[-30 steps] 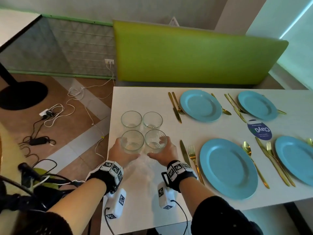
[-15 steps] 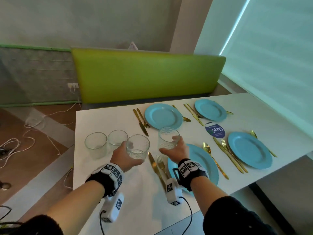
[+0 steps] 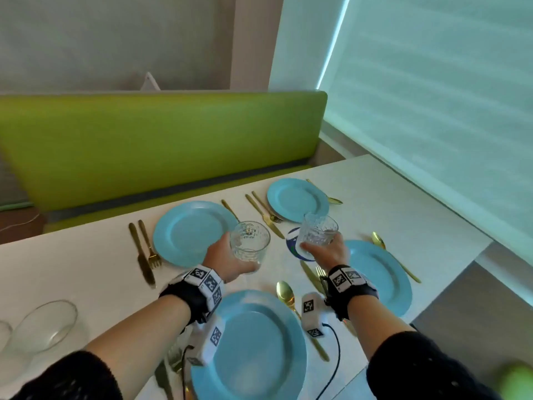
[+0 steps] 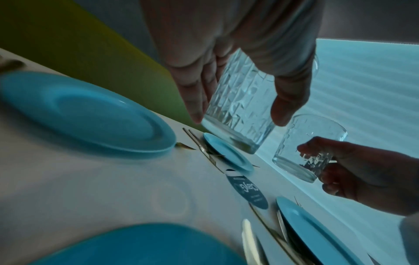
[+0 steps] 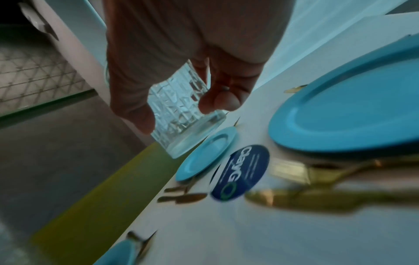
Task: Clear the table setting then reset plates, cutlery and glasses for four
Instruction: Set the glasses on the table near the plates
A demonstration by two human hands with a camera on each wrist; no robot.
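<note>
Each hand carries a clear ribbed glass above the white table [image 3: 86,269]. My left hand [image 3: 227,262] grips one glass [image 3: 249,245] [image 4: 238,111] in the air beside the far left blue plate [image 3: 191,233]. My right hand [image 3: 324,251] grips the other glass [image 3: 317,229] [image 5: 181,114] over a round blue coaster [image 3: 294,246] [image 5: 241,173]. Four blue plates are laid out with gold knives, forks and spoons beside them: near left plate [image 3: 256,347], near right plate [image 3: 377,277], far right plate [image 3: 297,199].
Two more glasses [image 3: 43,327] stand at the table's left end. A green bench back [image 3: 158,145] runs along the far side. A window blind [image 3: 432,96] closes the right side, and the table edge drops off at the lower right.
Both hands have lifted a glass from the cluster at the left end and carried it rightward over the place settings. Two glasses stayed behind.
</note>
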